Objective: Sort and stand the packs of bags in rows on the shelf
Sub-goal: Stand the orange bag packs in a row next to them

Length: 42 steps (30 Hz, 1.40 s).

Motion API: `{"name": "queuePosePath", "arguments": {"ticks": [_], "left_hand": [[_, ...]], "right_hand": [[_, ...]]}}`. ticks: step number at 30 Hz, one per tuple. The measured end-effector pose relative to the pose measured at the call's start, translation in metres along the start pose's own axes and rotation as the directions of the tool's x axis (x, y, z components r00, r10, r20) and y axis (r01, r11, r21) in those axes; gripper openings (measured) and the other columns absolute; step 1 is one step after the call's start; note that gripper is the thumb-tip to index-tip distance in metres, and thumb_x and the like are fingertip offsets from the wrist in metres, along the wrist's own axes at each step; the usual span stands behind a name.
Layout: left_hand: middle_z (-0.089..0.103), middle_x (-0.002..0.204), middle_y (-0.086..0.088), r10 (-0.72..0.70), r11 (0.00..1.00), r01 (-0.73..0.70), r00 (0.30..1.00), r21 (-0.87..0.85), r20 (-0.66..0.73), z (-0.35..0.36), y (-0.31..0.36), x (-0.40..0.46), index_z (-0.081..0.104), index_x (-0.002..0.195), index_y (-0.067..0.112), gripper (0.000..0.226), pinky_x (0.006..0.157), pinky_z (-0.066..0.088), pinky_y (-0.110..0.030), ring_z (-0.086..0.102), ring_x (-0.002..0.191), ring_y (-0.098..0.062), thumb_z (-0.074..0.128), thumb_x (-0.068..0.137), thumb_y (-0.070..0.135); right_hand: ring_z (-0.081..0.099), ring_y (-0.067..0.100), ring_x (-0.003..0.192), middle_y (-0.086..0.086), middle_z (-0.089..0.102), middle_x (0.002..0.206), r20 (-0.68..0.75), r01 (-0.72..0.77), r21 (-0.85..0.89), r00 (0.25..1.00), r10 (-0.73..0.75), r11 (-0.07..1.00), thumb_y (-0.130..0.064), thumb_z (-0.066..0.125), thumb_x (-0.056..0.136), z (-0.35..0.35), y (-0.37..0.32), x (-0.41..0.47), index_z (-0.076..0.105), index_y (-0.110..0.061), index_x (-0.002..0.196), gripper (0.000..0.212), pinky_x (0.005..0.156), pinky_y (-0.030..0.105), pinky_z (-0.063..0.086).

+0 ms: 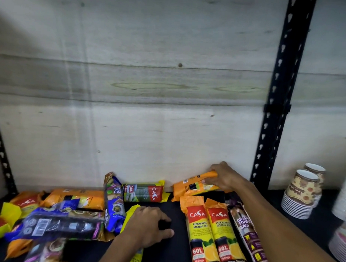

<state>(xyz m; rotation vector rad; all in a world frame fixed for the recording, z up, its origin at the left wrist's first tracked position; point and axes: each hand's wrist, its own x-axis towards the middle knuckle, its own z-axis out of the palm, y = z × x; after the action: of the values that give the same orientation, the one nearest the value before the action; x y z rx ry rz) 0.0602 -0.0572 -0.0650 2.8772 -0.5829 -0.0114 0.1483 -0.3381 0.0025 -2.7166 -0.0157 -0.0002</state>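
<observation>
My right hand (pixel 224 176) is closed on an orange pack of bags (pixel 193 185) that lies against the back wall at the right. My left hand (pixel 149 226) rests on a yellow pack (pixel 131 213) on the dark shelf (pixel 174 248), fingers curled over its edge. Two orange and yellow 60L packs (pixel 213 234) lie side by side at the front right, with a purple drawstring bag pack (pixel 247 237) next to them. A green 25L pack (pixel 144 191) lies at the back. A blue pack (pixel 113 203) stands tilted beside it.
A loose heap of orange, blue and yellow packs (pixel 53 218) covers the shelf's left side. Stacked paper cups (pixel 303 190) and more stacks (pixel 343 234) stand at the right. A black slotted upright (pixel 277 103) rises at the right, another upright (pixel 0 156) at the left. The wooden back wall (pixel 139 110) closes the shelf.
</observation>
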Motion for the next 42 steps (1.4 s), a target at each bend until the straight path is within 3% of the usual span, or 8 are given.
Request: {"name": "queuePosePath", "arguments": {"ticks": [5,12,18,21,28,33,39,42], "left_hand": [[0.062,0.135,0.012,-0.072,0.978,0.05,0.992,-0.202,-0.1,-0.007,0.007,-0.001,0.056,0.135,0.034,0.056,0.101,0.045,-0.027,0.056,0.123,-0.009,0.062,0.084,0.057],[0.025,0.159,0.011,-0.034,0.963,-0.087,0.9,-0.254,-0.435,-0.035,0.048,0.004,0.04,0.142,0.034,0.066,0.11,0.04,-0.035,0.03,0.143,-0.015,0.065,0.084,0.052],[0.063,0.115,0.007,-0.036,0.911,-0.213,0.813,-0.354,-0.581,-0.053,0.065,0.0,0.039,0.122,0.036,0.044,0.08,0.056,-0.038,0.061,0.102,-0.016,0.067,0.088,0.04],[0.067,0.113,0.005,-0.039,0.894,-0.238,0.802,-0.378,-0.596,-0.056,0.07,-0.003,0.047,0.127,0.03,0.044,0.08,0.055,-0.032,0.063,0.097,-0.013,0.067,0.089,0.039],[0.071,0.101,0.007,-0.085,0.835,-0.199,0.875,-0.513,-0.477,-0.054,0.068,-0.012,0.059,0.121,0.029,0.037,0.066,0.055,-0.025,0.066,0.084,-0.009,0.069,0.087,0.042],[0.072,0.098,0.01,-0.1,0.749,-0.162,0.931,-0.643,-0.351,-0.053,0.061,-0.016,0.063,0.108,0.03,0.027,0.077,0.058,-0.027,0.067,0.088,0.001,0.072,0.085,0.04],[0.076,0.102,-0.01,-0.028,0.479,-0.092,0.992,-0.873,-0.12,-0.047,0.061,-0.023,0.063,0.113,0.01,0.03,0.078,0.063,-0.036,0.074,0.091,-0.019,0.069,0.09,0.028],[0.078,0.095,-0.013,0.028,0.355,-0.011,1.0,-0.935,-0.001,-0.047,0.07,-0.031,0.061,0.117,0.004,0.04,0.071,0.063,-0.027,0.075,0.078,-0.019,0.066,0.09,0.033]], "right_hand": [[0.058,0.019,0.084,0.005,0.059,0.105,-0.049,-0.008,0.12,0.999,0.014,0.993,-0.044,0.073,0.087,-0.034,-0.016,-0.022,0.063,-0.013,0.118,0.045,0.059,0.026,0.047],[0.06,0.017,0.083,0.009,0.065,0.102,0.153,-0.155,0.414,0.983,0.099,0.897,-0.031,0.075,0.088,-0.084,-0.045,-0.059,0.069,-0.01,0.113,0.033,0.063,0.025,0.057],[0.062,0.016,0.078,0.011,0.069,0.093,0.288,-0.257,0.54,0.951,0.112,0.802,-0.027,0.079,0.085,-0.109,-0.046,-0.083,0.069,0.002,0.116,0.044,0.06,0.022,0.056],[0.064,0.018,0.086,0.014,0.069,0.102,0.32,-0.259,0.594,0.945,0.072,0.762,-0.029,0.085,0.077,-0.114,-0.04,-0.09,0.067,0.005,0.12,0.057,0.064,0.023,0.058],[0.063,0.028,0.11,0.018,0.061,0.121,0.319,-0.181,0.718,0.944,-0.086,0.672,-0.012,0.082,0.067,-0.125,-0.033,-0.105,0.07,0.002,0.114,0.05,0.088,0.032,0.059],[0.059,0.032,0.119,0.021,0.056,0.132,0.29,-0.158,0.798,0.947,-0.141,0.582,-0.01,0.085,0.065,-0.118,-0.033,-0.105,0.069,0.0,0.116,0.054,0.093,0.035,0.058],[0.055,0.013,0.074,0.007,0.067,0.099,0.19,-0.093,0.768,0.978,-0.087,0.634,-0.01,0.08,0.08,-0.095,-0.038,-0.098,0.067,-0.007,0.12,0.042,0.063,0.023,0.049],[0.063,0.016,0.078,0.005,0.073,0.098,0.113,-0.089,0.775,0.994,0.002,0.626,-0.019,0.081,0.081,-0.076,-0.041,-0.089,0.067,-0.011,0.116,0.039,0.069,0.026,0.05]]}}
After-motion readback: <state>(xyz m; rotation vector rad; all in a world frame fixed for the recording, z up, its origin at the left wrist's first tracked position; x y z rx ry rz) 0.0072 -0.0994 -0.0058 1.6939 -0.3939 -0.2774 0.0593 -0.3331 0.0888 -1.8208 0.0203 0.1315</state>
